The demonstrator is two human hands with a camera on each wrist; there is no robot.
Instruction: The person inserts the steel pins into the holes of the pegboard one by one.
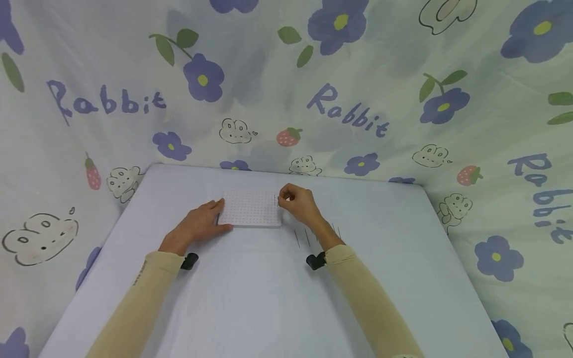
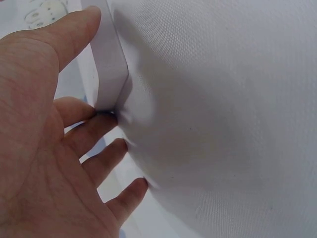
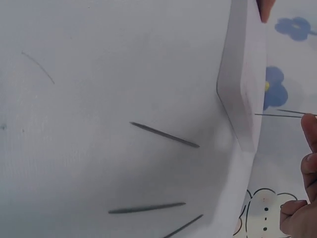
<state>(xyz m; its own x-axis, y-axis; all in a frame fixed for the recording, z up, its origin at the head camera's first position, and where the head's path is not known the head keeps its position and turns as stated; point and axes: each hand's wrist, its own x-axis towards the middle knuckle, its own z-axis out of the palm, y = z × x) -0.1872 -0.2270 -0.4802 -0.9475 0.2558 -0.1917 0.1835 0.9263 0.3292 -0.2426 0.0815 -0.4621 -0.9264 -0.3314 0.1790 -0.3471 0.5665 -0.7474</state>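
A white board (image 1: 250, 208) dotted with small holes lies flat on the table. My left hand (image 1: 201, 221) rests against the board's left edge with straight fingers; in the left wrist view the left hand (image 2: 39, 148) has its thumb along the board's side (image 2: 111, 64) and its fingers at the corner. My right hand (image 1: 297, 201) is curled at the board's right edge and pinches a thin needle (image 1: 277, 200). In the right wrist view the needle (image 3: 277, 114) runs from my fingertips (image 3: 309, 129) towards the board (image 3: 245, 89).
Several loose thin needles (image 1: 297, 237) lie on the white table cover (image 1: 268, 298) just in front of my right wrist, and show as dark lines (image 3: 163, 135) in the right wrist view. A flower-and-rabbit printed cloth (image 1: 335, 109) walls in the back and both sides.
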